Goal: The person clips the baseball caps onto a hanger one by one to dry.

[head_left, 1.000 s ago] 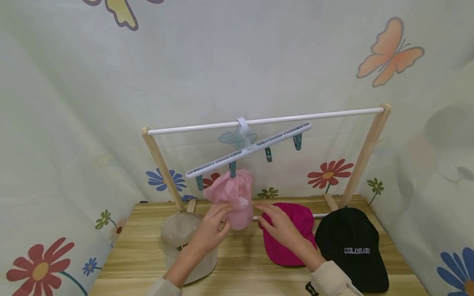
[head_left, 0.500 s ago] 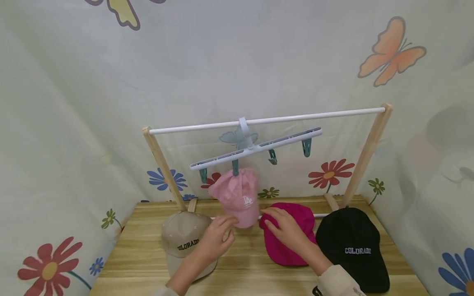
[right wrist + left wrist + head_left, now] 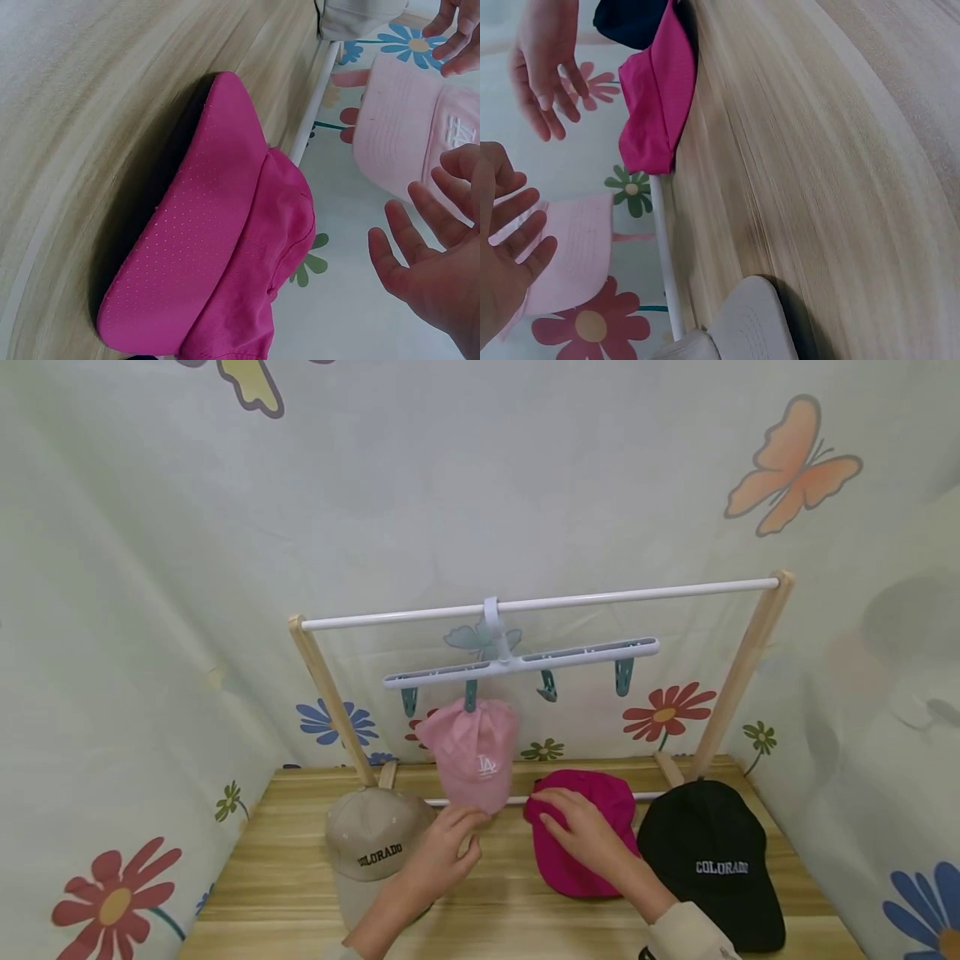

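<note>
Across the whole back of this corner hangs a pale backdrop (image 3: 480,485) printed with butterflies and flowers, and before it stretches a wood-grained table (image 3: 502,902). On that I see a rack (image 3: 742,677) with wooden uprights and a white rail along the top. A pale hanger (image 3: 517,665) is hooked over the rail, its bar tilted a little, higher on the person's right.

Three caps rest on the tabletop: a black cap (image 3: 708,852) at the right, a beige cap (image 3: 375,831) at the left, and a fuchsia cap (image 3: 558,860) just beside the black one. The pink cap (image 3: 480,747) hangs in the air under the hanger, crown bunched at the top, brim pointing down.

Both hands are loose and hold nothing. The left hand (image 3: 446,852) has its fingers apart and gently bent just beside the pink brim; whether they touch it I can't tell. The right hand (image 3: 577,828), fingers spread, is raised off the fuchsia cap.

Smaller again are four green clips (image 3: 624,677) along the bar, the second from the left gripping the pink cap, and a white "LA" (image 3: 487,765) stitched on its front.
</note>
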A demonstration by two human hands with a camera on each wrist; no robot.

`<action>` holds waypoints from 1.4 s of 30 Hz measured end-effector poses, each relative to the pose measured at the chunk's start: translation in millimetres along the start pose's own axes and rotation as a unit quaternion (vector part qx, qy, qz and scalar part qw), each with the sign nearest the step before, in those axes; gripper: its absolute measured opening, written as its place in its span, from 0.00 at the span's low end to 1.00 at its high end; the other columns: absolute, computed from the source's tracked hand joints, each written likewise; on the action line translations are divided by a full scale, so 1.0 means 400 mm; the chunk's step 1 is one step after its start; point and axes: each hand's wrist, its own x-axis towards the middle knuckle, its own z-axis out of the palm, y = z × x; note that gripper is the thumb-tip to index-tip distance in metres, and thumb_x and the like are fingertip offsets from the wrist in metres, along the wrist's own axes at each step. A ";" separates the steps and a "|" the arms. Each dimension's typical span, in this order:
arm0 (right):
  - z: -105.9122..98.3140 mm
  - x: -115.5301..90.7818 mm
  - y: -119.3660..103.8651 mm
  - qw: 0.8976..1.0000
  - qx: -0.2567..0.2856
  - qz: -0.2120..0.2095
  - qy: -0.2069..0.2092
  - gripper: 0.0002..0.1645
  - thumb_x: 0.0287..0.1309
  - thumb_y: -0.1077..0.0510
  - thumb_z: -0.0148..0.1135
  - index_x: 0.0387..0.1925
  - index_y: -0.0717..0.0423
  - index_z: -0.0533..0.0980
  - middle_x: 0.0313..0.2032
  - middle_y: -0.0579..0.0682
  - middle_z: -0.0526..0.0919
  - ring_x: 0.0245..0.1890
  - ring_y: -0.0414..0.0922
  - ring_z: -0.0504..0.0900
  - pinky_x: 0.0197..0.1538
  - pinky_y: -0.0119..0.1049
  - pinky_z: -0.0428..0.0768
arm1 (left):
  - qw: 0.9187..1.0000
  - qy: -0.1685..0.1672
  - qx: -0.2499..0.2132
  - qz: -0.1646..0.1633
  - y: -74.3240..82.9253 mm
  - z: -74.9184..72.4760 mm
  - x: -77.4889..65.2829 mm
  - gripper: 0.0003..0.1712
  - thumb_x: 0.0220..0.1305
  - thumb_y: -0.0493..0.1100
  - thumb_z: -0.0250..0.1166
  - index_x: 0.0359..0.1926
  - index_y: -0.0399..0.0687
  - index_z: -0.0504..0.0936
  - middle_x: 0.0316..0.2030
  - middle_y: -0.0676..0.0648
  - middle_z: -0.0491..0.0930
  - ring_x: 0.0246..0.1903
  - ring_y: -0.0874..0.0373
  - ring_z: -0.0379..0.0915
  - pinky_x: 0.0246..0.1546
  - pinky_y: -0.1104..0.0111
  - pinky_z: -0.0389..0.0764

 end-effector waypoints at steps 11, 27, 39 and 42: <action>-0.004 -0.008 0.016 1.000 -0.013 0.008 0.002 0.20 0.62 0.65 0.69 0.56 0.57 0.81 0.55 0.56 0.83 0.59 0.54 0.79 0.62 0.54 0.77 | 1.000 -0.011 -0.019 -0.005 -0.010 0.018 -0.005 0.19 0.58 0.29 0.65 0.50 0.44 0.84 0.49 0.44 0.85 0.50 0.51 0.79 0.52 0.60 0.80; -0.037 -0.014 0.052 0.999 -0.029 0.008 0.011 0.20 0.62 0.65 0.69 0.56 0.59 0.81 0.54 0.56 0.83 0.57 0.54 0.80 0.58 0.53 0.80 | 1.000 0.002 -0.015 -0.019 0.012 0.042 0.006 0.19 0.56 0.30 0.68 0.50 0.43 0.85 0.49 0.45 0.84 0.52 0.51 0.78 0.54 0.62 0.81; -0.066 -0.022 0.074 0.999 -0.034 0.037 0.005 0.22 0.63 0.62 0.68 0.59 0.57 0.79 0.56 0.56 0.83 0.59 0.55 0.79 0.60 0.54 0.79 | 1.000 -0.003 -0.029 -0.010 0.014 0.056 0.026 0.20 0.56 0.29 0.68 0.51 0.44 0.84 0.50 0.48 0.83 0.53 0.50 0.78 0.56 0.63 0.79; -0.065 -0.024 0.079 0.999 -0.030 0.043 0.001 0.22 0.64 0.63 0.68 0.59 0.57 0.79 0.56 0.56 0.83 0.59 0.55 0.79 0.60 0.54 0.79 | 1.000 -0.003 -0.026 -0.012 0.014 0.060 0.027 0.21 0.55 0.28 0.68 0.51 0.44 0.84 0.50 0.49 0.83 0.52 0.51 0.78 0.55 0.63 0.80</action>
